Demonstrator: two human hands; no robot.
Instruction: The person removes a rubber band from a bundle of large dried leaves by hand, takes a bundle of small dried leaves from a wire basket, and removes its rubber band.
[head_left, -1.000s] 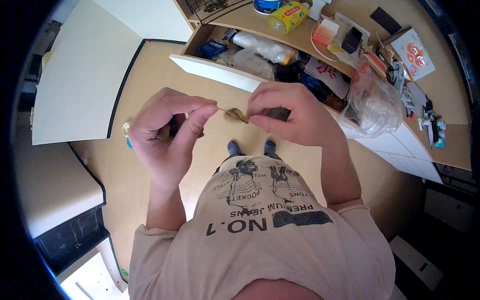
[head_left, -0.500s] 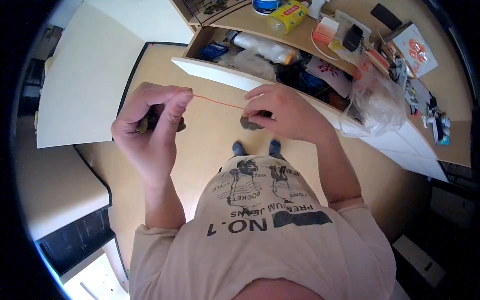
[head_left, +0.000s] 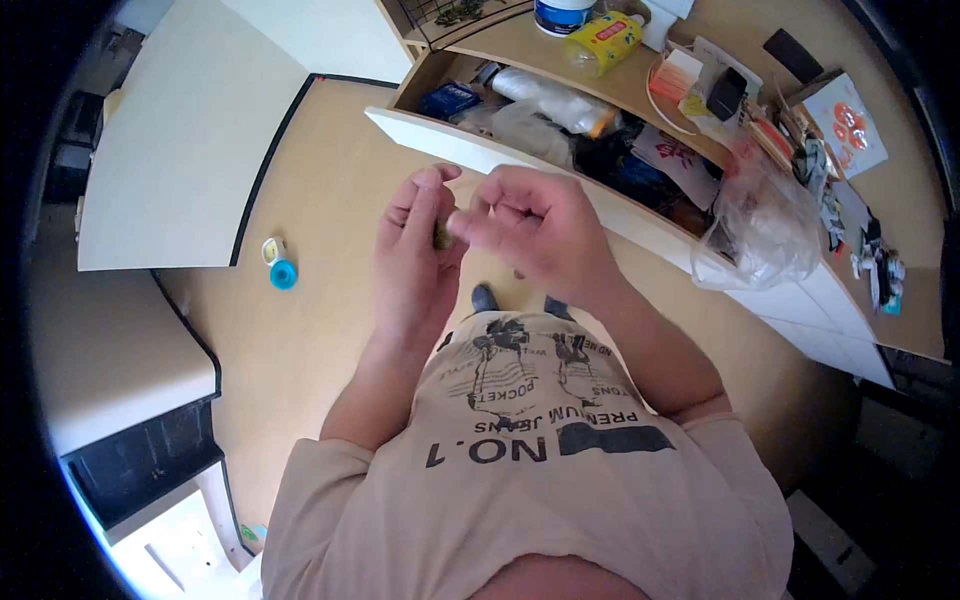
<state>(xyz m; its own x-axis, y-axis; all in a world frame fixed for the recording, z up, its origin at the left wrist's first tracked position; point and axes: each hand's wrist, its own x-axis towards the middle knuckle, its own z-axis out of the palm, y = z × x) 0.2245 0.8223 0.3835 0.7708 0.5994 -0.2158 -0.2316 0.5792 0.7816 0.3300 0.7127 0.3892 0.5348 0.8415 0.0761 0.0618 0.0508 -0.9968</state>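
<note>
My left hand is closed, its fingers curled round a small brownish-green lumpy thing that shows only in part at the palm. Close on the right, my right hand has its fingers bent and its thumb reaching to the lump's edge. What those right fingers pinch is hidden. The two hands nearly touch, held up in front of my chest. No orange-red string can be made out between them now. A tiny dark spot shows just below my right hand, too small to name.
An open drawer holds plastic bags and a rolled clear bag. Above it, a cabinet top carries a yellow bottle, a white-and-blue tub and clutter. A clear plastic bag hangs over the drawer's corner. A blue-and-white object lies on the floor.
My hands have come together from wide apart, the left moving right. The orange-red string that was stretched between them is out of sight. The blue-and-white floor object has come into view.
</note>
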